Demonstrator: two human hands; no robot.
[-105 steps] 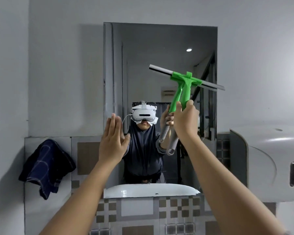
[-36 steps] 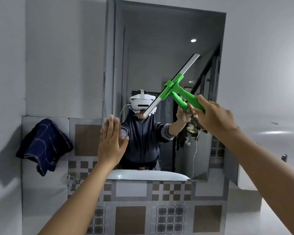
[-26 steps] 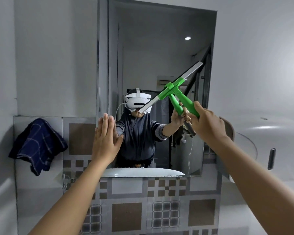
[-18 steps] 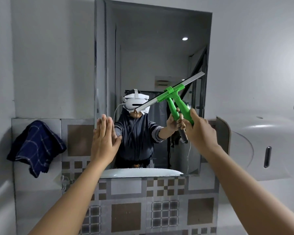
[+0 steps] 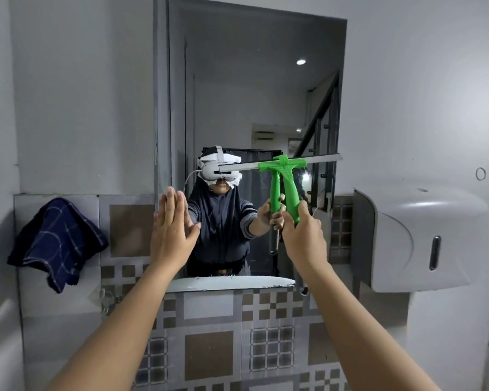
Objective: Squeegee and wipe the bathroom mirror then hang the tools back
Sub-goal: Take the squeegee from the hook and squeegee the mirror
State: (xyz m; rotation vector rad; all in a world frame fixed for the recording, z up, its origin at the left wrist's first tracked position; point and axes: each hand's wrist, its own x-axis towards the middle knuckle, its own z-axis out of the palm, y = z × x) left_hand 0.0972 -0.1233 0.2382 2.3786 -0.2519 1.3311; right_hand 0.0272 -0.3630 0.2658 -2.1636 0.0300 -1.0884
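Head view: the right hand grips the green handle of a squeegee, its blade nearly level against the mirror above that hand. The left hand is open and empty (fingers straight, together), palm toward the mirror's lower left edge. A blue cloth hangs on the wall left of the left hand.

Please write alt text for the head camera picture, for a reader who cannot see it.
A person's right hand holds a green squeegee with its blade level against a bathroom mirror, while the open left hand presses flat at the mirror's left edge. A dark blue cloth hangs on the left wall; a grey dispenser is mounted right.
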